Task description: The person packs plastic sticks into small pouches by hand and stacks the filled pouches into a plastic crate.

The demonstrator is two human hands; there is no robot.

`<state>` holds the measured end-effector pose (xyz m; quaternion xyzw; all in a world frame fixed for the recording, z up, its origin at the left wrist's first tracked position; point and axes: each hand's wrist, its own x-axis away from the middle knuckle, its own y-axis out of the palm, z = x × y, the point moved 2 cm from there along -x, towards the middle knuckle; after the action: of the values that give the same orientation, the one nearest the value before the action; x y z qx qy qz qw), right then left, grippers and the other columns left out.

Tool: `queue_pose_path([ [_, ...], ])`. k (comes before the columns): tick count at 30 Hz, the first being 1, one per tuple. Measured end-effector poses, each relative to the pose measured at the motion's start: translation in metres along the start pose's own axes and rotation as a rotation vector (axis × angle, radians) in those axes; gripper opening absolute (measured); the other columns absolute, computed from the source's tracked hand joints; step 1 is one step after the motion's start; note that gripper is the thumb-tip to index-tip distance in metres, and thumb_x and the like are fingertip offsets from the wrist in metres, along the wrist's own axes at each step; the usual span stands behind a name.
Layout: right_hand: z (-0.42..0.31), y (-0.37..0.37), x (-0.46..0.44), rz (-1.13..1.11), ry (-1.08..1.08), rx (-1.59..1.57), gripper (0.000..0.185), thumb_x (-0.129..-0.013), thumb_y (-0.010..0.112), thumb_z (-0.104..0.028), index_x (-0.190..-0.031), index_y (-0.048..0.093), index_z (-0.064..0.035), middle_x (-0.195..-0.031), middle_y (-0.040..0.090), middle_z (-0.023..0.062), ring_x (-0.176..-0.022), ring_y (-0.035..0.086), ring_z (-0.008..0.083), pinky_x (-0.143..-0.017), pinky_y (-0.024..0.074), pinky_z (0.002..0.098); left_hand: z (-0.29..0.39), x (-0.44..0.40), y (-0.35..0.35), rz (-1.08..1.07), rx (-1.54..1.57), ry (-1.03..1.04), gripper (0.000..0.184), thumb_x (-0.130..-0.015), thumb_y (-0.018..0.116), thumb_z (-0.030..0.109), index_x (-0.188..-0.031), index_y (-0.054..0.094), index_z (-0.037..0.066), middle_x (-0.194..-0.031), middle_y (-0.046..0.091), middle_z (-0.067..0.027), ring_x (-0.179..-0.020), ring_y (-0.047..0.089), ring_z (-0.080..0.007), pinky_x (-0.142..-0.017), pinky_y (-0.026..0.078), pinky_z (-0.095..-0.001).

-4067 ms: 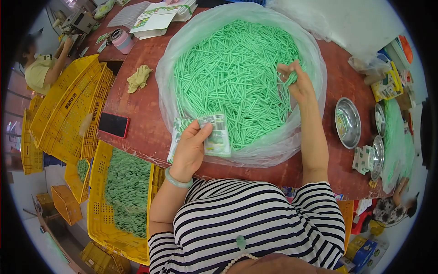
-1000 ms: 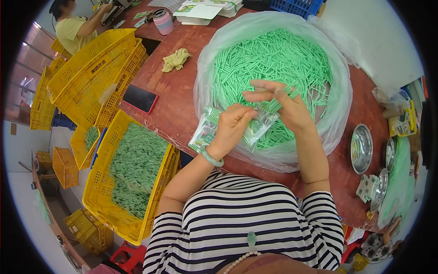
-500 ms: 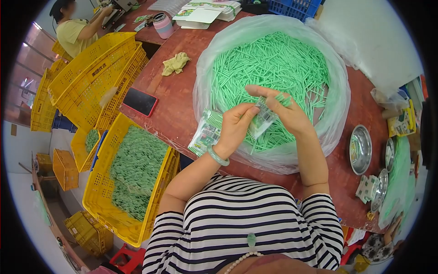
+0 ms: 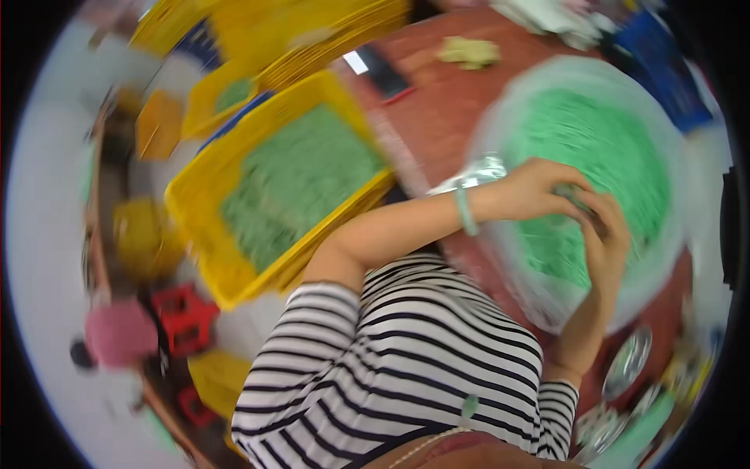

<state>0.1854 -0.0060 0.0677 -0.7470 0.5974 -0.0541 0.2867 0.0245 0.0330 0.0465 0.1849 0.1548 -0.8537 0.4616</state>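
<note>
Motion blur smears the view. My left hand (image 4: 539,191), with a pale green bangle at the wrist, is closed and meets my right hand (image 4: 608,227) over the large plastic bag. Between their fingers is a small packet (image 4: 574,197), turned nearly edge-on and partly hidden, its print unreadable. My right hand's fingers curl around its far side. Below them, the clear bag (image 4: 500,117) holds a heap of thin mint-green sticks (image 4: 594,125). Shiny printed packets (image 4: 486,167) lie beside the bag, partly behind my left wrist.
A yellow crate (image 4: 183,209) full of green pieces (image 4: 305,180) stands left of the red table (image 4: 430,102). On the table are a phone (image 4: 383,74), a yellow cloth (image 4: 469,52) and a metal bowl (image 4: 627,363). A red stool (image 4: 187,313) and a pink-clad person (image 4: 121,332) are lower left.
My view has swung left, shifting the table and bag rightward in the picture. The hands remain together; the packet, earlier showing its flat face and sticks, now appears edge-on and blurred.
</note>
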Motion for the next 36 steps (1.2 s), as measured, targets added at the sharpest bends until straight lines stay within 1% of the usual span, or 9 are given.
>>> queue_pose_path([
  [5, -0.037, 0.023, -0.004, -0.022, -0.321, 0.407, 0.032, -0.077, 0.058, 0.011, -0.107, 0.063, -0.0021, -0.114, 0.054, 0.0125, -0.083, 0.054, 0.0184, -0.072, 0.0448, 0.028, 0.032, 0.072, -0.113, 0.176, -0.367, -0.046, 0.022, -0.079, 0.064, 0.006, -0.1, 0.066, 0.004, -0.092, 0.068, -0.009, -0.081, 0.065, -0.0185, -0.073, 0.051, -0.0298],
  [10, -0.001, 0.006, -0.014, -0.008, -0.165, 0.427, 0.029, -0.083, 0.057, 0.007, -0.11, 0.061, -0.0017, -0.112, 0.055, 0.0115, -0.079, 0.052, 0.0139, -0.072, 0.0431, 0.0244, 0.066, 0.214, -0.269, 0.316, -0.963, -0.659, 0.015, -0.078, 0.066, 0.012, -0.091, 0.068, 0.005, -0.08, 0.067, -0.0085, -0.072, 0.064, -0.018, -0.067, 0.049, -0.0302],
  [12, 0.012, -0.005, -0.01, -0.031, -0.085, 0.385, 0.027, -0.085, 0.056, 0.005, -0.111, 0.061, -0.0009, -0.112, 0.055, 0.0098, -0.076, 0.049, 0.0118, -0.071, 0.0419, 0.0228, 0.059, 0.282, -0.299, 0.3, -1.027, -0.869, 0.017, -0.078, 0.065, 0.021, -0.085, 0.07, 0.007, -0.079, 0.067, -0.0123, -0.071, 0.064, -0.024, -0.068, 0.05, -0.0336],
  [20, 0.034, -0.033, -0.001, -0.004, 0.028, 0.362, 0.026, -0.088, 0.053, 0.001, -0.113, 0.059, -0.0004, -0.112, 0.054, 0.0086, -0.079, 0.045, 0.0106, -0.075, 0.0412, 0.0233, -0.022, 0.431, -0.302, 0.15, -0.802, -1.326, 0.014, -0.066, 0.076, 0.01, -0.079, 0.071, 0.006, -0.077, 0.069, -0.0086, -0.072, 0.065, -0.0222, -0.07, 0.051, -0.0344],
  [24, 0.042, -0.048, 0.011, 0.037, 0.054, 0.39, 0.025, -0.088, 0.054, 0.001, -0.113, 0.059, -0.0006, -0.111, 0.055, 0.0089, -0.087, 0.049, 0.0131, -0.077, 0.0413, 0.0232, -0.037, 0.425, -0.289, 0.064, -0.835, -1.233, 0.014, -0.068, 0.072, 0.013, -0.081, 0.072, 0.007, -0.078, 0.068, -0.0137, -0.072, 0.065, -0.0271, -0.069, 0.051, -0.0363],
  [26, 0.037, -0.056, 0.019, 0.068, 0.04, 0.449, 0.025, -0.087, 0.055, 0.002, -0.111, 0.06, -0.0013, -0.109, 0.056, 0.0091, -0.092, 0.052, 0.0155, -0.077, 0.0419, 0.0232, -0.049, 0.434, -0.303, -0.07, -1.186, -1.085, 0.022, -0.068, 0.065, 0.011, -0.09, 0.069, 0.007, -0.089, 0.065, -0.0154, -0.086, 0.061, -0.0337, -0.078, 0.049, -0.0411],
  [28, 0.021, -0.055, 0.023, 0.142, 0.07, 0.486, 0.025, -0.085, 0.057, 0.002, -0.109, 0.062, -0.0023, -0.106, 0.057, 0.0096, -0.093, 0.053, 0.017, -0.075, 0.0433, 0.0238, -0.023, 0.373, -0.293, 0.168, -1.328, -0.926, 0.021, -0.072, 0.064, 0.007, -0.092, 0.068, 0.004, -0.089, 0.064, -0.0168, -0.086, 0.061, -0.0331, -0.076, 0.049, -0.0412],
  [32, 0.021, -0.059, 0.031, 0.279, 0.123, 0.484, 0.022, -0.083, 0.059, 0.001, -0.104, 0.064, -0.0039, -0.097, 0.058, 0.0077, -0.084, 0.055, 0.0161, -0.067, 0.0443, 0.0252, 0.016, 0.204, -0.201, 0.456, -1.005, -0.54, 0.014, -0.077, 0.066, 0.008, -0.089, 0.066, 0.001, -0.082, 0.063, -0.0154, -0.079, 0.061, -0.0305, -0.07, 0.048, -0.0358],
  [36, 0.058, -0.078, 0.051, 0.422, 0.2, 0.586, 0.02, -0.082, 0.06, 0.0, -0.101, 0.064, -0.0033, -0.09, 0.06, 0.0099, -0.076, 0.056, 0.0178, -0.065, 0.0443, 0.0276, 0.0, 0.118, -0.096, 0.226, -0.779, -0.345, 0.017, -0.076, 0.07, 0.014, -0.086, 0.065, 0.002, -0.076, 0.06, -0.0123, -0.073, 0.056, -0.0298, -0.066, 0.044, -0.0378],
])
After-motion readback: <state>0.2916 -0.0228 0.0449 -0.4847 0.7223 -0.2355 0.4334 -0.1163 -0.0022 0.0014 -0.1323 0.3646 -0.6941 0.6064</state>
